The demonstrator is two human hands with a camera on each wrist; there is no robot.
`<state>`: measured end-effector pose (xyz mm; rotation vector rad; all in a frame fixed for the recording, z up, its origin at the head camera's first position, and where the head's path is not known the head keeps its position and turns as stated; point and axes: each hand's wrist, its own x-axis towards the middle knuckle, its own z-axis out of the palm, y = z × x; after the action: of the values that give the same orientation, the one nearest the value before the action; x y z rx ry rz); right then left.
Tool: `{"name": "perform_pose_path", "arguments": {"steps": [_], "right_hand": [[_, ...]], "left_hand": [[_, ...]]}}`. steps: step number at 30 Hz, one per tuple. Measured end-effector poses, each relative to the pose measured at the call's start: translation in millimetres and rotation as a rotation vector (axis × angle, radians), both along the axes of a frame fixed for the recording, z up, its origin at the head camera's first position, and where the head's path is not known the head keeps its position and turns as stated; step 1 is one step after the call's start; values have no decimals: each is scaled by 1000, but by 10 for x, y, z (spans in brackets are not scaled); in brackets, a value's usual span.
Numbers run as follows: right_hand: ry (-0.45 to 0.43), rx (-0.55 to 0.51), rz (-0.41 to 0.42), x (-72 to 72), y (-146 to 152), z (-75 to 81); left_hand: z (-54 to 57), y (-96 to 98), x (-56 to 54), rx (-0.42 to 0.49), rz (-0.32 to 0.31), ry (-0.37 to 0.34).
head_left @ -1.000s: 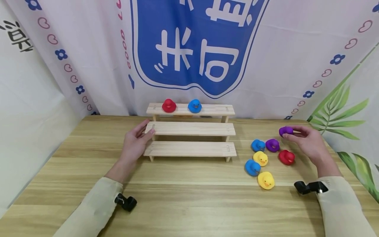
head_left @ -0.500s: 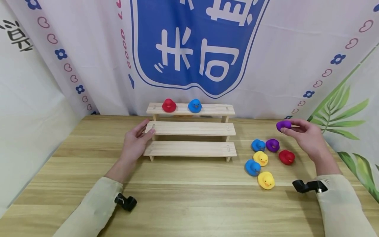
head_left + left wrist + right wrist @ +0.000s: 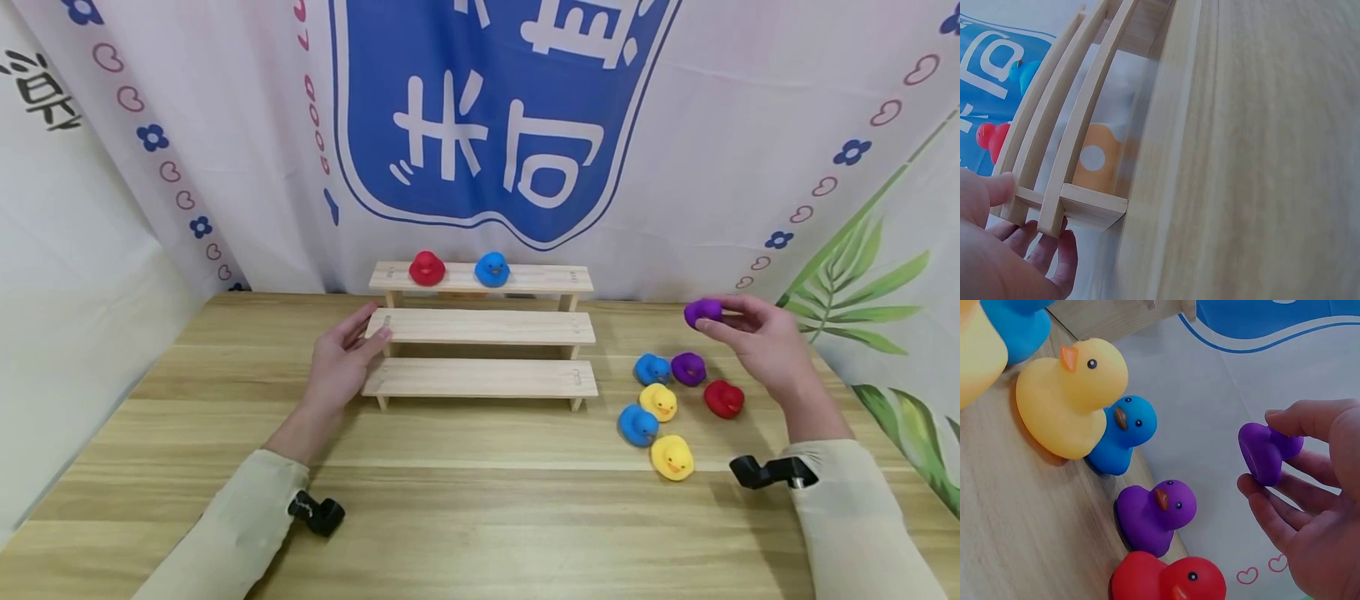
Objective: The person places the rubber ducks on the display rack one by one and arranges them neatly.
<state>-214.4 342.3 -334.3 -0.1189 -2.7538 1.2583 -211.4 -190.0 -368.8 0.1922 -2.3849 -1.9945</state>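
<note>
My right hand (image 3: 771, 346) pinches a purple rubber duck (image 3: 1261, 452) between thumb and fingers, lifted above the table at the right. Below it several ducks sit on the tabletop, among them another purple duck (image 3: 688, 368), a red duck (image 3: 724, 400) and a yellow duck (image 3: 672, 457). At the middle stands a three-step wooden display stand (image 3: 480, 379). My left hand (image 3: 341, 364) grips its left end, with the thumb on the middle step and the fingers around the end piece. On the top step sit a red duck (image 3: 427, 268) and a blue duck (image 3: 492, 269).
The wood-grain table (image 3: 480, 517) ends at a white cloth backdrop (image 3: 697, 167) with a blue emblem, just behind the stand. Two blue ducks, the upper blue duck (image 3: 652, 368) and the lower blue duck (image 3: 638, 426), lie near a second yellow duck (image 3: 658, 402).
My right hand has raised the purple duck and carried it a little to the left. The left hand stays on the stand.
</note>
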Motion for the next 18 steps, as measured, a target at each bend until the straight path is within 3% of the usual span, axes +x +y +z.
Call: {"name": "perform_pose_path", "arguments": {"steps": [18], "right_hand": [[37, 22, 48, 23, -163, 41]], "left_hand": [[-16, -13, -6, 10, -6, 2]]}}
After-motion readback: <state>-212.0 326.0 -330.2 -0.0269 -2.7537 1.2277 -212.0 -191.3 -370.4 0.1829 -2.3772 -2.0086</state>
